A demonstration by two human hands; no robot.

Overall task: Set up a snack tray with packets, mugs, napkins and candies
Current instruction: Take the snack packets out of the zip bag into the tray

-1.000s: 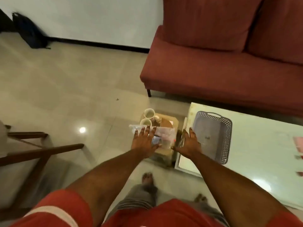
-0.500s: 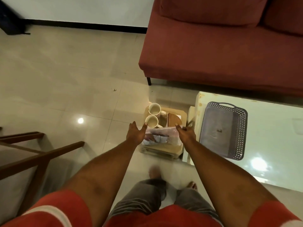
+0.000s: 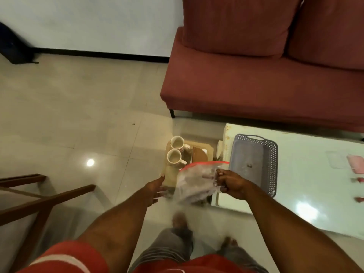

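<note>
My right hand is shut on a clear plastic zip bag with a red seal strip, lifted above a low beige stool; its blurred contents cannot be told. My left hand hovers just left of the bag, fingers apart, holding nothing. Two white mugs stand side by side on the stool's left part, next to a brown object. A grey perforated tray lies empty on the white table, right of the bag.
A red sofa stands behind the table. Pink items lie at the table's right edge. A wooden chair frame is at the left, a dark bag by the far wall. My bare feet are on the tiled floor.
Both hands were at the bag on the stool. Now my right hand has lifted the bag up and to the right, and my left hand has come off it.
</note>
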